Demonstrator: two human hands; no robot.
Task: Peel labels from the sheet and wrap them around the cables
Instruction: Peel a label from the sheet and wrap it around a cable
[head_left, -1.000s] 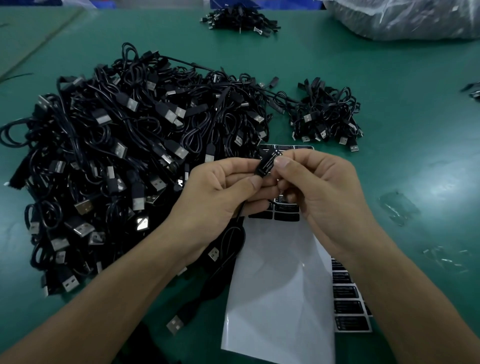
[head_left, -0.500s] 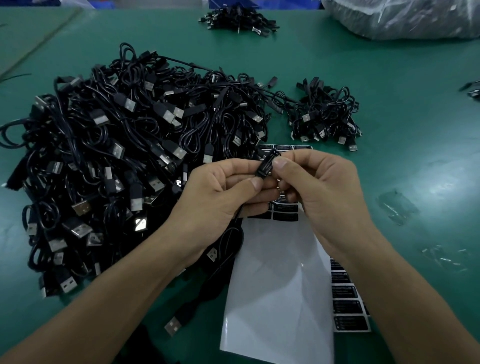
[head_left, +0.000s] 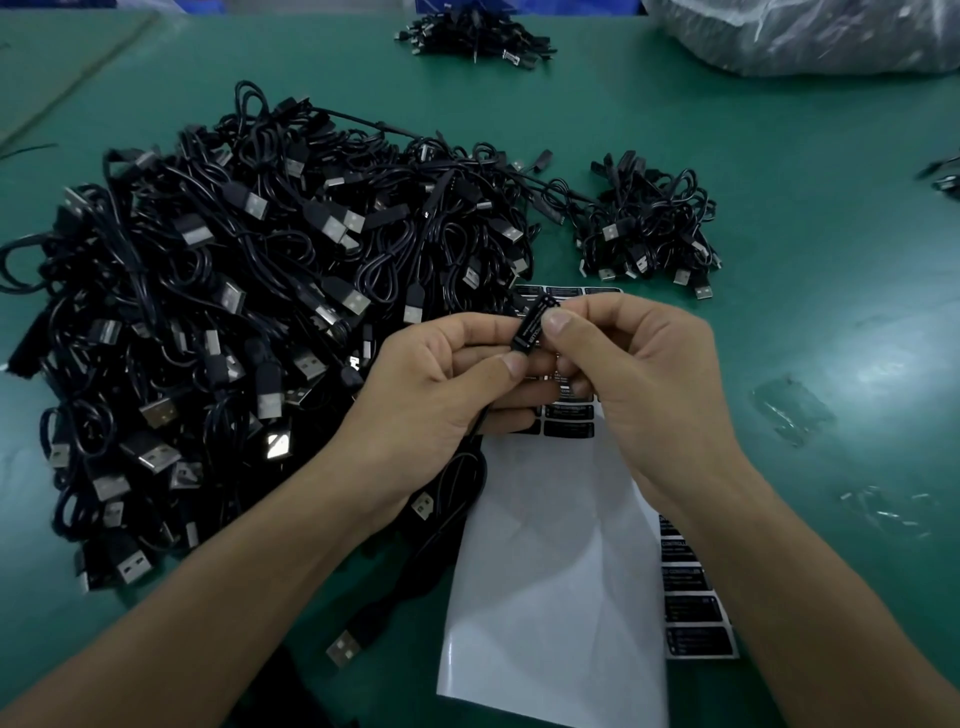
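Observation:
My left hand (head_left: 441, 384) and my right hand (head_left: 639, 374) meet over the table's middle, both pinching a black label (head_left: 535, 327) folded around a thin black cable (head_left: 457, 499). The cable hangs down from my left fingers and ends in a USB plug (head_left: 344, 649) near the front edge. Under my hands lies the label sheet (head_left: 550, 571), mostly bare white backing, with a few black labels (head_left: 569, 415) left near its top. A second sheet of black labels (head_left: 696, 608) pokes out from beneath it on the right.
A big heap of black USB cables (head_left: 234, 322) fills the left of the green table (head_left: 831, 260). A smaller cable bunch (head_left: 649, 228) lies behind my hands, another bunch (head_left: 472, 36) at the far edge. A clear plastic bag (head_left: 805, 31) sits top right; film scraps (head_left: 789, 410) lie right.
Both hands stay together on the label and cable; only the fingers have shifted slightly, pressing the label around the cable.

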